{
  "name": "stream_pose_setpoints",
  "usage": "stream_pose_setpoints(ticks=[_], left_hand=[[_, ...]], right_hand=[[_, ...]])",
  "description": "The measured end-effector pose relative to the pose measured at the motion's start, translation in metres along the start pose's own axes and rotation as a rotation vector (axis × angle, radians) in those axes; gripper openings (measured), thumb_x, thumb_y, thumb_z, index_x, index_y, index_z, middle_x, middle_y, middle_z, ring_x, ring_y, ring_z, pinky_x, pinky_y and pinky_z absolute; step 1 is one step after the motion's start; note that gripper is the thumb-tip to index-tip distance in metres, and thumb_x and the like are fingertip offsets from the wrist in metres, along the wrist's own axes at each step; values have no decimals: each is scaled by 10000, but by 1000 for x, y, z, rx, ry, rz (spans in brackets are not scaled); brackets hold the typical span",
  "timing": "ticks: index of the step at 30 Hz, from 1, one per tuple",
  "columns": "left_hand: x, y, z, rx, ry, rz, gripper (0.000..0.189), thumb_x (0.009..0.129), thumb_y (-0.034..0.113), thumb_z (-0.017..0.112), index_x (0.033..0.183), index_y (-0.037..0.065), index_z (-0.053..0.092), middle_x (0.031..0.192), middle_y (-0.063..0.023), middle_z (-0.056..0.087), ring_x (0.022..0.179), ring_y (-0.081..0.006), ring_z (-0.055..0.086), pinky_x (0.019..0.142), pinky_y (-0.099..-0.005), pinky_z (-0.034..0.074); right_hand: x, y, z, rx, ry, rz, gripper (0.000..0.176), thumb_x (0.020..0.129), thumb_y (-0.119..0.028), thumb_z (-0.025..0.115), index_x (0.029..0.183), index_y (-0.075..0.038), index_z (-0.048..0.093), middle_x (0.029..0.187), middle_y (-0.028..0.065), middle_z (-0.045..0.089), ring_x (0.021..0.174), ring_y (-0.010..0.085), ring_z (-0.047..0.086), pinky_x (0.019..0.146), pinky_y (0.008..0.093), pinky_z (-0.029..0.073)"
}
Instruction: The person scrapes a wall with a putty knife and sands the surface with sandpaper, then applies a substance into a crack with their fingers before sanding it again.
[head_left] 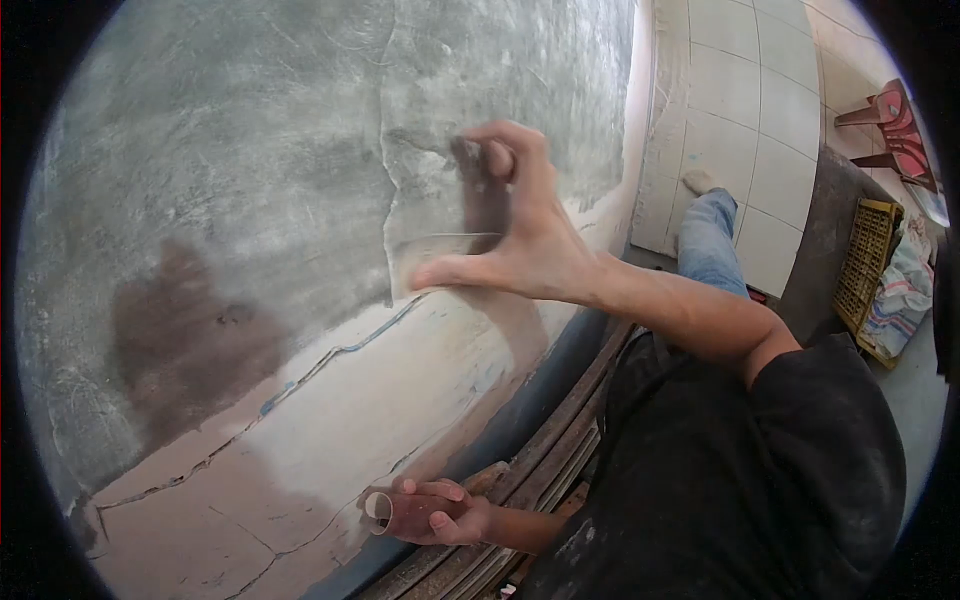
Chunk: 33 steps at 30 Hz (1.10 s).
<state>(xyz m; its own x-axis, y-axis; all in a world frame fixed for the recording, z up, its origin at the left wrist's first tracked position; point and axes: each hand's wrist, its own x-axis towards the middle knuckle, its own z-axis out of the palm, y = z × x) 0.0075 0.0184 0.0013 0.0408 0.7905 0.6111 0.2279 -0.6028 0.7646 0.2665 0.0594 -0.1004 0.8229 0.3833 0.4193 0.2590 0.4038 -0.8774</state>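
My right hand (pixel 530 225) is at the wall (pixel 250 150), thumb and bent fingers wide apart. A thin, pale-edged flat sheet (pixel 450 243) shows between thumb and fingers, partly behind the hand; motion blurs it and I cannot tell its kind. Lower down, my left hand (pixel 455 512) is wrapped round a reddish-brown rolled sheet of sandpaper (pixel 405 515), its pale open end facing away from the palm. The wall is grey-green and scuffed above, with a pale band (pixel 340 430) below. A jagged crack (pixel 300 385) runs along the border between them.
Long boards or strips (pixel 540 440) lie along the wall's foot, close to my body. At right stand a yellow crate (pixel 866 265), a white sack (pixel 903 285) and a red plastic chair (pixel 900 135). My foot (pixel 700 182) is on the pale tiles (pixel 720 100).
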Motion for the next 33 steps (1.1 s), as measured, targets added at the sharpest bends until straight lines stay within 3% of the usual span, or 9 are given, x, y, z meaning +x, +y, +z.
stream_pose_setpoints(ticks=[4, 8, 14, 18, 21, 24, 27, 30, 33], left_hand=[[0, -4, -10, 18, -4, -21, 794, 687, 248, 671, 1327, -11, 279, 1013, -180, 562, 418, -103, 474, 302, -165, 339], [-2, -7, -9, 26, 1, -37, 785, 691, 249, 659, 1330, -5, 280, 1016, -181, 555, 423, -101, 473, 306, -162, 337], [-10, -3, -4, 67, 3, -35, 758, 701, 259, 640, 1322, -4, 295, 961, -167, 552, 421, -99, 464, 305, -165, 327], [2, -3, -1, 66, 7, 1, 740, 707, 265, 628, 1317, -3, 305, 925, -159, 550, 419, -97, 459, 304, -166, 321], [-1, -4, -6, 1, -6, 2, 740, 706, 217, 648, 1314, -6, 289, 1028, -195, 548, 416, -98, 475, 289, -157, 333], [1, -6, -11, 0, -29, 7, 709, 711, 218, 641, 1288, -23, 307, 1008, -201, 549, 408, -103, 476, 281, -158, 327], [0, -3, -2, 32, -1, 33, 692, 717, 223, 632, 1274, -33, 311, 1007, -207, 543, 397, -104, 463, 278, -159, 323], [-1, -1, 2, 162, 35, -20, 707, 703, 342, 593, 1293, 11, 386, 856, -96, 591, 438, -90, 434, 338, -194, 296], [-1, 4, 16, 211, 85, 23, 698, 715, 351, 573, 1290, -1, 393, 809, -87, 593, 427, -86, 404, 342, -193, 280]], right_hand=[[21, -25, 9, -46, 13, -113, 1082, 521, -506, 885, 1294, -59, 273, 978, 58, 308, 929, 187, 341, 804, 343, 330], [-19, 13, 0, -32, -14, 72, 1074, 519, -509, 884, 1291, -62, 286, 998, 60, 308, 932, 185, 344, 813, 336, 334], [23, -31, 4, -68, -49, -64, 1066, 556, -488, 877, 1309, -65, 252, 1014, 65, 315, 938, 191, 355, 803, 333, 345], [-4, -7, -5, -35, -54, 94, 1060, 563, -487, 873, 1312, -75, 247, 1006, 70, 314, 934, 195, 360, 800, 347, 352], [2, -14, 2, 22, -54, 58, 1071, 564, -495, 870, 1309, -54, 239, 1002, 75, 313, 942, 200, 362, 812, 357, 349], [19, -36, 6, -77, -44, -16, 1069, 563, -497, 870, 1304, -48, 243, 1008, 78, 313, 950, 196, 361, 811, 353, 353], [-2, -4, 3, -19, 4, -54, 1066, 537, -519, 872, 1299, -68, 278, 1013, 82, 311, 966, 201, 351, 817, 352, 348], [-12, -2, -1, -48, -38, 58, 1055, 534, -521, 872, 1293, -69, 294, 1026, 83, 314, 974, 207, 354, 825, 353, 354], [0, -12, -5, -66, -60, 77, 1052, 552, -520, 864, 1287, -39, 285, 1024, 84, 315, 983, 209, 349, 839, 355, 354]])
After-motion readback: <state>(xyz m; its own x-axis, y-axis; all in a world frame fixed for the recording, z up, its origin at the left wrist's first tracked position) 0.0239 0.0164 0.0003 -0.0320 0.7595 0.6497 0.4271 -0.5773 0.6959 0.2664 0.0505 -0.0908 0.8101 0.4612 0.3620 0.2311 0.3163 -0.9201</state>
